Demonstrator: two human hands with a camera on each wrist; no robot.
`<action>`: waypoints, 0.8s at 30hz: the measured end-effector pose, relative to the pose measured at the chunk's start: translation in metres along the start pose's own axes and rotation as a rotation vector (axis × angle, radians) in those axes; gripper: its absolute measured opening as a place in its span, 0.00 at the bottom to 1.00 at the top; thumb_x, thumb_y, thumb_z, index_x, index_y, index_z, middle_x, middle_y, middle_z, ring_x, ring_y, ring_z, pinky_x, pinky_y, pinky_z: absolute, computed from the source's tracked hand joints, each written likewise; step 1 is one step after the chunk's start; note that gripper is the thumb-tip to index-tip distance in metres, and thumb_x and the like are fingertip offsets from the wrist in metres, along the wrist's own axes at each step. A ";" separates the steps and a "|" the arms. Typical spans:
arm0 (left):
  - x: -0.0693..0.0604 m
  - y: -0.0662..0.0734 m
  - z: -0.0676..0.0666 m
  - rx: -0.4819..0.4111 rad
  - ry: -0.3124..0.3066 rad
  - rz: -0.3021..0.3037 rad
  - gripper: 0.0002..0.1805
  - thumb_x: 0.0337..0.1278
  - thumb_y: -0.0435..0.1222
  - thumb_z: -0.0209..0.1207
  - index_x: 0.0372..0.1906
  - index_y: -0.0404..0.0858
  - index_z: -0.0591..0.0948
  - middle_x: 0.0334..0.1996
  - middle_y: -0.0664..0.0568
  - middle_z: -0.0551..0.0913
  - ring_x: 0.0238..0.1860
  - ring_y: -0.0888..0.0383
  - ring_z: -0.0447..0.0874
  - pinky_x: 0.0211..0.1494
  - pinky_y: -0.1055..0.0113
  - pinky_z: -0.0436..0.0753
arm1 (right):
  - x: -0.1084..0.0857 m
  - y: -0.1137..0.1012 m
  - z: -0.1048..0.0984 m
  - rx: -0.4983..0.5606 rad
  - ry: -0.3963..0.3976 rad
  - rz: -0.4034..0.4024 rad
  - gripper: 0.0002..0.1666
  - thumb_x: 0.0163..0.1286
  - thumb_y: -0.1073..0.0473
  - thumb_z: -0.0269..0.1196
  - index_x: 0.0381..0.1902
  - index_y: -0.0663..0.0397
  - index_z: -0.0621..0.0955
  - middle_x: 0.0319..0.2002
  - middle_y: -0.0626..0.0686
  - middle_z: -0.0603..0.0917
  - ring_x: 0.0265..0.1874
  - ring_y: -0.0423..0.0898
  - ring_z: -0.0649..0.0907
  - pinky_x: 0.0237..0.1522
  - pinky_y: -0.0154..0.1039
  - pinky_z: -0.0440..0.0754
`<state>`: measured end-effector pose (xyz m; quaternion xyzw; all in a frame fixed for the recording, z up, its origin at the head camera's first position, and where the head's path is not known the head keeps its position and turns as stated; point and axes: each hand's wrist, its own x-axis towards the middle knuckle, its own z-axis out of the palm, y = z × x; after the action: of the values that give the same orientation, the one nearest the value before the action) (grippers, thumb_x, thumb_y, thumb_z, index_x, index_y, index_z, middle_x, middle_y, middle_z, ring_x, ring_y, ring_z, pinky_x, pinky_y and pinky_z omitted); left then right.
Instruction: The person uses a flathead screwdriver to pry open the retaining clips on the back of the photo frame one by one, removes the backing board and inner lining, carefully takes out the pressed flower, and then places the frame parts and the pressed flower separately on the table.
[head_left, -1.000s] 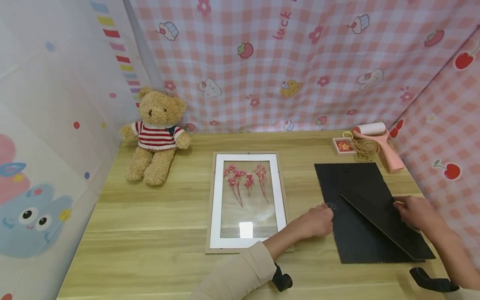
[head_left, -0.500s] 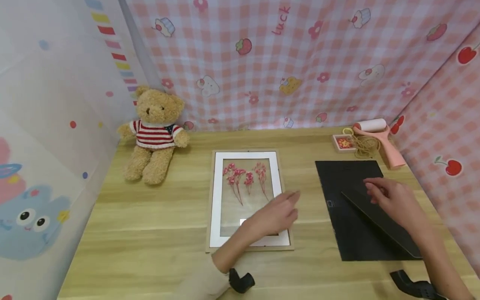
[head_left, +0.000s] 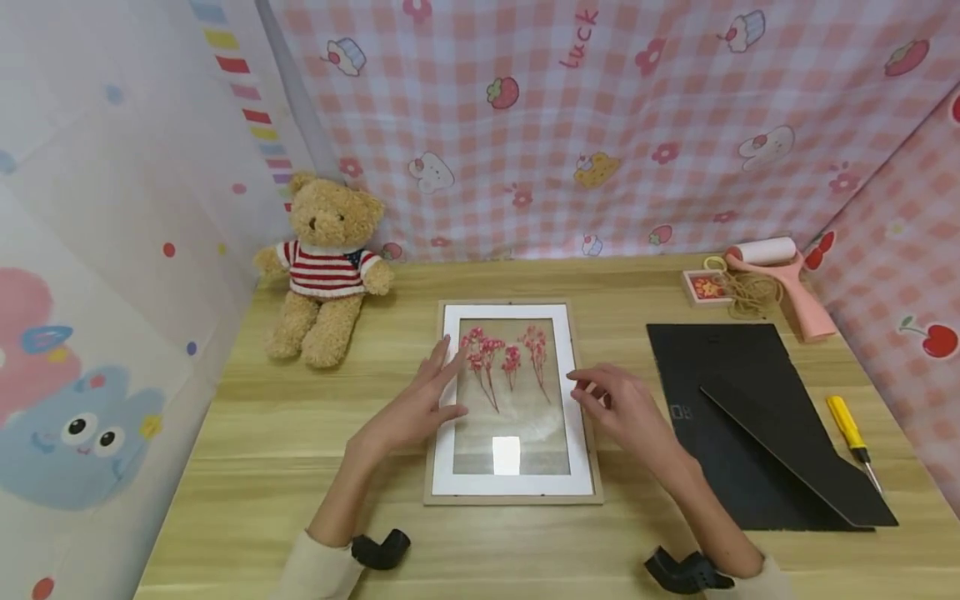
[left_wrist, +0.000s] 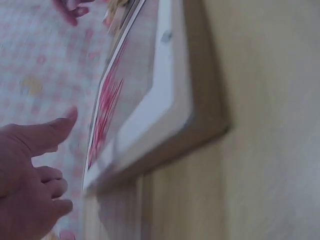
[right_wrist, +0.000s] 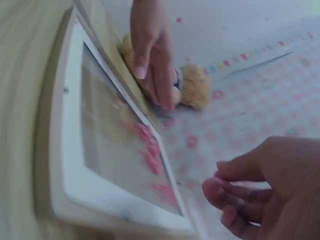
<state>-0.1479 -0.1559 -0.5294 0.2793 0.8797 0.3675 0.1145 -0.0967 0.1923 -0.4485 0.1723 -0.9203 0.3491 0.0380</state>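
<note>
- While resting or hovering at the left edge of the wooden frame [head_left: 513,501] with the left hand [head_left: 412,402], fingers outstretched, reaching over its right edge with the right hand [head_left: 628,408], empty and loosely bent; cannot tell whether touching.
- Lying flat between both hands, at the middle of the table [head_left: 300,467]; showing pink flowers [head_left: 512,357] inside a white border [head_left: 510,485].
- To the right, on a black board [head_left: 693,467], slanting with a black flap [head_left: 787,446] past its near right edge.
- Just right of both, lying with a yellow-handled screwdriver [head_left: 846,421].
- Far left, seated with a teddy bear [head_left: 326,275].
</note>
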 end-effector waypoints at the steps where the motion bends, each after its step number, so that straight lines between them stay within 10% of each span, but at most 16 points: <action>1: 0.001 -0.010 -0.002 -0.027 0.006 -0.021 0.53 0.76 0.46 0.67 0.92 0.47 0.47 0.91 0.41 0.31 0.91 0.40 0.29 0.90 0.37 0.35 | 0.004 -0.002 0.007 0.006 -0.015 0.032 0.14 0.76 0.67 0.71 0.56 0.66 0.89 0.39 0.55 0.89 0.31 0.42 0.83 0.31 0.34 0.81; 8: -0.003 -0.008 -0.035 -0.073 -0.044 -0.111 0.66 0.61 0.48 0.77 0.92 0.41 0.44 0.88 0.29 0.28 0.88 0.32 0.20 0.80 0.27 0.16 | 0.027 0.004 0.047 -0.045 -0.043 0.190 0.13 0.74 0.65 0.73 0.52 0.67 0.88 0.39 0.57 0.87 0.34 0.47 0.84 0.34 0.37 0.82; 16: -0.007 -0.020 -0.032 -0.151 -0.067 -0.116 0.71 0.53 0.62 0.75 0.92 0.44 0.45 0.89 0.33 0.26 0.88 0.38 0.14 0.81 0.36 0.10 | 0.038 0.002 0.066 -0.117 0.023 0.232 0.14 0.69 0.63 0.78 0.46 0.65 0.86 0.39 0.58 0.85 0.34 0.51 0.84 0.37 0.49 0.85; 24: -0.009 -0.005 -0.036 -0.174 -0.063 -0.138 0.66 0.59 0.46 0.78 0.91 0.41 0.46 0.88 0.32 0.27 0.88 0.36 0.15 0.80 0.35 0.10 | 0.040 0.001 0.073 -0.150 0.055 0.301 0.10 0.69 0.66 0.76 0.42 0.64 0.85 0.40 0.58 0.86 0.35 0.55 0.87 0.39 0.55 0.86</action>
<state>-0.1577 -0.1849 -0.5074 0.2184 0.8575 0.4249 0.1907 -0.1309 0.1334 -0.4960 0.0194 -0.9578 0.2859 0.0232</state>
